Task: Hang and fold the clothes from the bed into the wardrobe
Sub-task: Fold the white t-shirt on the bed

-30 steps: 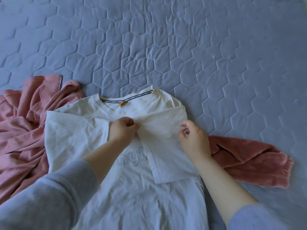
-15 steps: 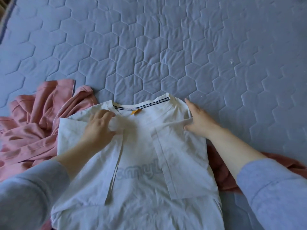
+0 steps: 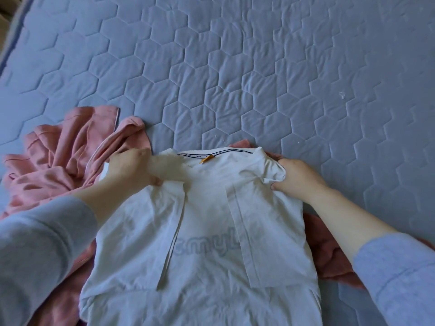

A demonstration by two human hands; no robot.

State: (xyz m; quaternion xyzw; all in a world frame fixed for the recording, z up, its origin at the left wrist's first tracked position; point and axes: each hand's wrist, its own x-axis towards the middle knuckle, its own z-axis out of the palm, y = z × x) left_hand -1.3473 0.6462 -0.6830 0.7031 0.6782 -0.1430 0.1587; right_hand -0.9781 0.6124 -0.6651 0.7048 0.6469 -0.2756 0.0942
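Right now the fingers of the left hand (image 3: pixel 131 169) are curled into the near-left shoulder of a white T-shirt (image 3: pixel 211 231), thumb closed over a bunch of cloth, though that hand is a little blurred. The right hand (image 3: pixel 297 178) grips the opposite shoulder, its fingers tucked under the folded edge and the fabric puckered against them. Between the two hands runs the collar (image 3: pixel 216 154), at the end of the shirt farthest from the person.

From there the shirt's long axis comes straight back toward the body, and its lower part runs off the bottom of the view. Both sleeves (image 3: pixel 270 231) are already folded inward over the chest, leaving a narrow strip. Each hand holds its own corner of the far end, neither nearer than the other, so the likely next fold is a pull toward the body along that axis.

The shirt lies on the quilted blue bed (image 3: pixel 235 67), overlapping a crumpled pink garment (image 3: pixel 58 165) at left and a darker red cloth (image 3: pixel 329 255) at right.
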